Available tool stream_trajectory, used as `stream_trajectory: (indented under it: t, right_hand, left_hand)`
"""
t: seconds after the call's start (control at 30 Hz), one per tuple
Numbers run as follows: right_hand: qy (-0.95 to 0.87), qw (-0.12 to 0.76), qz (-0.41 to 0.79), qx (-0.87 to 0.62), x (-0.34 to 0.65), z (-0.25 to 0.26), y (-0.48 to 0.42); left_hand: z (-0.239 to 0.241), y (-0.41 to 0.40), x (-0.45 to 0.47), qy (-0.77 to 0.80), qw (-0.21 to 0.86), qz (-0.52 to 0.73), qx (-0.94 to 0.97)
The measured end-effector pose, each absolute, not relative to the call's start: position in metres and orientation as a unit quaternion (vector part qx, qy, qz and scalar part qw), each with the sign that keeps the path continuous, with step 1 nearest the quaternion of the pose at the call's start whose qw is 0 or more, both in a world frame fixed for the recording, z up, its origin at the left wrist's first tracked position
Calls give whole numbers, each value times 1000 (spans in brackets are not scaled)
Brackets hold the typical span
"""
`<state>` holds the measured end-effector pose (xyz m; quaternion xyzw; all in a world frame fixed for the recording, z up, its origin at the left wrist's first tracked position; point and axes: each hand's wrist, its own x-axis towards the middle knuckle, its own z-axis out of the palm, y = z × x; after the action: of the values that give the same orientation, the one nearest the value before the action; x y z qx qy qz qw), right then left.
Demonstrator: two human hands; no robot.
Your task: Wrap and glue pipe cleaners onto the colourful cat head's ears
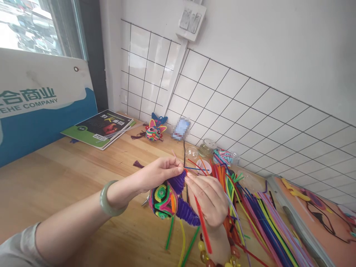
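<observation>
My left hand (158, 171) pinches the top of a purple pipe-cleaner piece (178, 181) on a multicoloured pipe-cleaner figure (162, 200) held above the wooden table (69, 174). A jade-green bangle sits on that wrist. My right hand (208, 196) meets it fingertip to fingertip and grips a red pipe cleaner (203, 222) that runs down past the palm. Thin red and blue stems (198, 168) stick out to the right of the pinch. A second purple coil (187, 213) curves under the figure.
A heap of coloured pipe cleaners (258, 215) lies to the right, beside an orange tray (314, 215). A finished figure (154, 132), small clear jars (207, 147) and a phone (180, 129) stand by the wire grid wall. A magazine (98, 128) lies far left.
</observation>
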<state>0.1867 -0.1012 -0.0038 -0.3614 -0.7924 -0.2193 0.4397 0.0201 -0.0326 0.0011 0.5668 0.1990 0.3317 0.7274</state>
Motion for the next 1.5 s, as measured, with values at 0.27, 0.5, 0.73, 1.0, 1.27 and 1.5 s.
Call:
stream_trajectory:
  t: [0.27,0.5,0.73,1.0,1.27,1.5]
  right_hand:
    - [-794,440,-220,-357,186,-5,-99]
    - [-793,436,-238,-353,187,-9,-96]
    - [-794,447,-228,-344,185,-11,-91]
    - [-813,443,-185,-331,190,-15,-87]
    - [-813,444,-178,-331,190,-17,-86]
    - [-814,433,-192,-335,189,-16,-89]
  left_hand:
    - [2,-34,22,216,736,335,547]
    - [0,-33,22,200,743,351,534]
    - [5,-32,21,220,744,364,516]
    - [4,-29,21,229,745,377,501]
    - [4,-28,22,229,745,381,497]
    - [4,-29,22,228,740,393,495]
